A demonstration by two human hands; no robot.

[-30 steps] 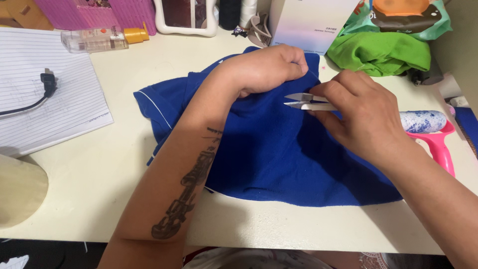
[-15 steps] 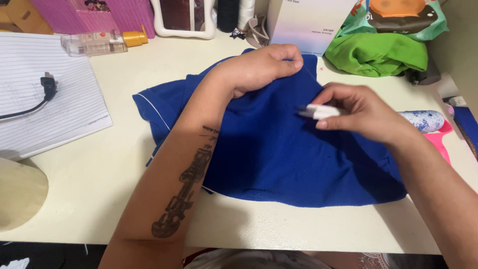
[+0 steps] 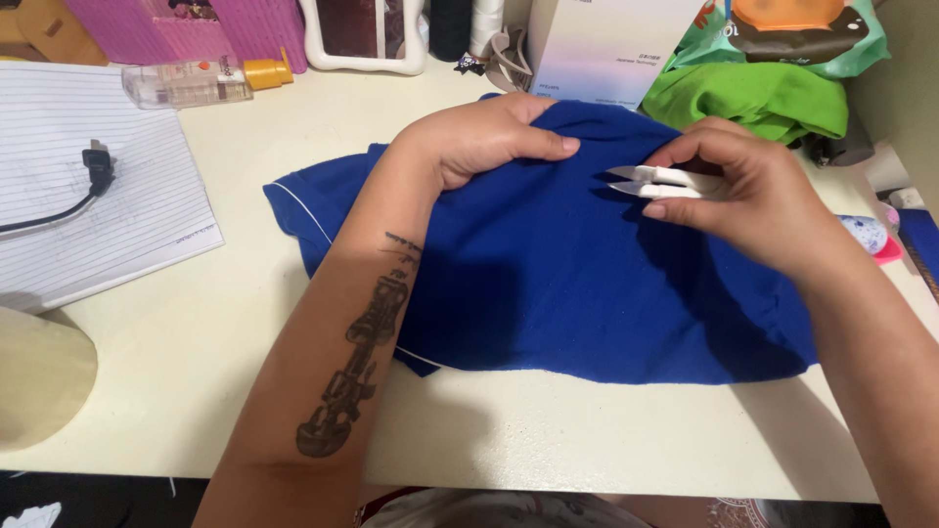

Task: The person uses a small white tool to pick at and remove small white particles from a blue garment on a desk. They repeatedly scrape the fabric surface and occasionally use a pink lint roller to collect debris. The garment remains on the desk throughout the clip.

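Note:
A blue garment (image 3: 548, 284) with thin white piping lies spread on a cream table (image 3: 215, 332). My left hand (image 3: 484, 137) grips the garment's far edge, thumb on top of the cloth. My right hand (image 3: 748, 200) holds small white thread snips (image 3: 650, 182) with the blades pointing left, just above the cloth and a short way right of my left thumb. My tattooed left forearm lies across the garment's left part.
A lined notepad (image 3: 88, 186) with a black cable plug (image 3: 96, 168) lies at the left. Along the back stand a clear bottle (image 3: 186, 81), a white-framed mirror (image 3: 364, 34), a white box (image 3: 606, 44) and green cloth (image 3: 748, 103). A pink lint roller (image 3: 871, 235) lies at the right.
The garment's far edge was pulled up and toward the right, covering more table. My right hand rose with the snips, and my left hand shifted its grip on the edge.

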